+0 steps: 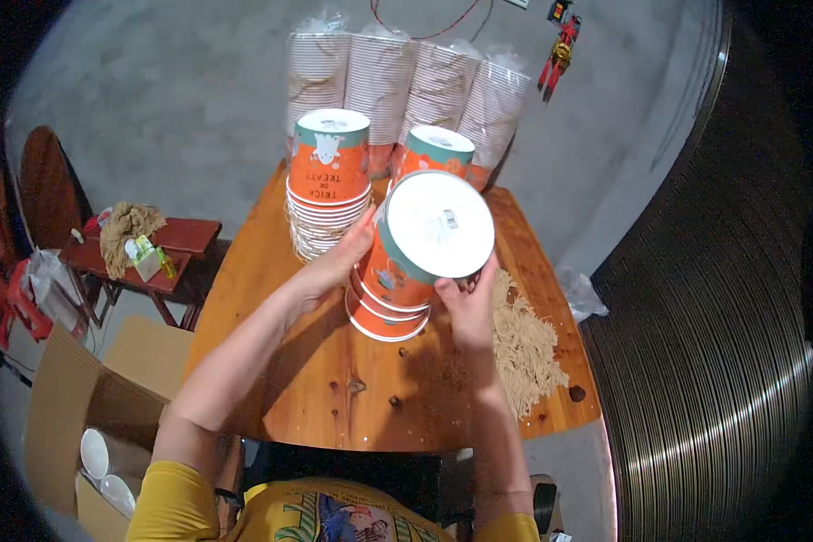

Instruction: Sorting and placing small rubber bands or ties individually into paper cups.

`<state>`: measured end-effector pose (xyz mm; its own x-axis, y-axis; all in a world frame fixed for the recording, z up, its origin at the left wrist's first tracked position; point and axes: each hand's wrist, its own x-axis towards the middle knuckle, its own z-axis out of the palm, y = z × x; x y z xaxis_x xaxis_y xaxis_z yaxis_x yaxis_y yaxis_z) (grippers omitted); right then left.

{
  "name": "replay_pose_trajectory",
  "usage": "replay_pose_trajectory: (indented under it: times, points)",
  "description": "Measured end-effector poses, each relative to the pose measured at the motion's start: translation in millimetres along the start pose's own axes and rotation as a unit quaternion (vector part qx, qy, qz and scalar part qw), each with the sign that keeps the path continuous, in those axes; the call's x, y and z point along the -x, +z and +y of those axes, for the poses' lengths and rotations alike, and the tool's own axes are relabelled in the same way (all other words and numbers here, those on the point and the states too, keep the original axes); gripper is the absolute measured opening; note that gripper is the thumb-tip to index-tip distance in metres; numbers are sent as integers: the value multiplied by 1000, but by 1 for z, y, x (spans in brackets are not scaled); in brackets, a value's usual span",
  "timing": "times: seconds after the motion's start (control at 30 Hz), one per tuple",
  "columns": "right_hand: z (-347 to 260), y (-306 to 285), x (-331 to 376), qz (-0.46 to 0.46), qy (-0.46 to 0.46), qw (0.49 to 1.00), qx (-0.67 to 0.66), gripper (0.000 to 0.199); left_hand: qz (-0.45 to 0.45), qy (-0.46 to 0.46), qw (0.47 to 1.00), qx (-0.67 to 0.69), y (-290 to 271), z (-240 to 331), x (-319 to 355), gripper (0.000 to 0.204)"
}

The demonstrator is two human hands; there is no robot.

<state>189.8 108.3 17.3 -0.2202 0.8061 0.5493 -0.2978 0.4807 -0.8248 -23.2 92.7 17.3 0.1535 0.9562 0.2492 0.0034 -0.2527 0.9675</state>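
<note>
A short nested stack of orange and green paper buckets (394, 280) is upside down and tilted between my hands, its white base (440, 224) facing up. My left hand (341, 257) grips it at the left side. On its right, my right hand (469, 294) holds the wall near the base, thumb in front. Just behind stand two more upside-down stacks: a tall bucket stack (329, 172) at the left with cords hanging round its rims, and a bucket stack (439, 149) at the right, partly hidden by the one I hold.
Several tall bagged bucket stacks (379, 77) line the far end of the wooden table (307, 397). A heap of beige cords (526, 348) lies at its right. To the left are a red bench (190, 237) and a cardboard box (63, 406) with white buckets inside; a ribbed metal shutter (705, 361) stands right.
</note>
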Motion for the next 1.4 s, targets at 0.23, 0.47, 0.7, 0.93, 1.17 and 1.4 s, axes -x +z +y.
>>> replay_pose_trajectory:
  times: [0.23, 0.47, 0.7, 0.93, 1.17, 1.4]
  points:
    - [-19, -1, 4, 33, -75, 991, 106, 101, 92, 65, 993, 20, 11, -5, -9, 87]
    - [-56, 15, 20, 53, -271, 904, 326, 112, 130, 92, 986, 46, 21, 47, 29, 97]
    - [-45, 61, 41, -86, -160, 979, -94, 79, 123, 151, 977, 88, -28, 50, 94, 84]
    - [11, 65, 71, -328, -277, 879, 206, 59, 172, 203, 933, 241, -80, -8, 118, 40]
    - [56, 76, 77, -114, 83, 984, -108, 62, 264, 273, 924, -45, -77, -37, 121, 30]
    - [23, 41, 29, -166, 131, 972, 100, 57, 153, 396, 886, -188, -55, -24, 110, 55]
